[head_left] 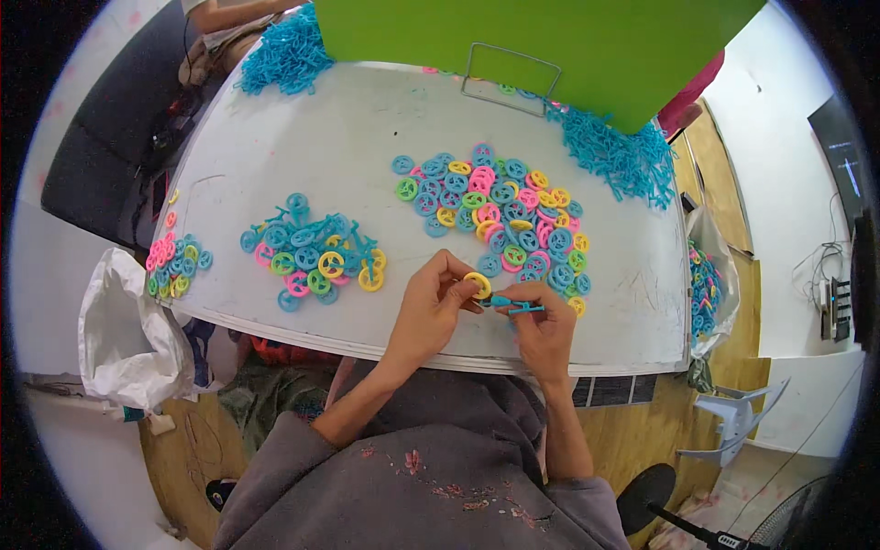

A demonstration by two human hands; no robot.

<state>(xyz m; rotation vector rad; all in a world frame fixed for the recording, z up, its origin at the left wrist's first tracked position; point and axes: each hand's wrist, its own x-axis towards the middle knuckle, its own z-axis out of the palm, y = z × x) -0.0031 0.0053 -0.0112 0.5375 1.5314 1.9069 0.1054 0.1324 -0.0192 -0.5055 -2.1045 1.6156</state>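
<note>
Near the front edge of the table, my left hand [429,307] pinches a small yellow plastic wheel [474,277] between thumb and fingers. Close beside it on the right, my right hand [548,330] is closed on a blue plastic stick [524,309]. The stick's tip is by the wheel; whether the two touch I cannot tell. Just beyond my hands spreads a pile of loose spoked wheels [456,182] in blue, pink, yellow and green. Farther left lies another heap of wheels [305,258], several with blue sticks attached.
Blue sticks are heaped at the far right [625,156] and far left [286,57]. A green panel [541,46] stands along the back, with a wire frame [513,49] before it. More wheels [174,261] lie at the left corner. White sacks [124,325] hang at both sides.
</note>
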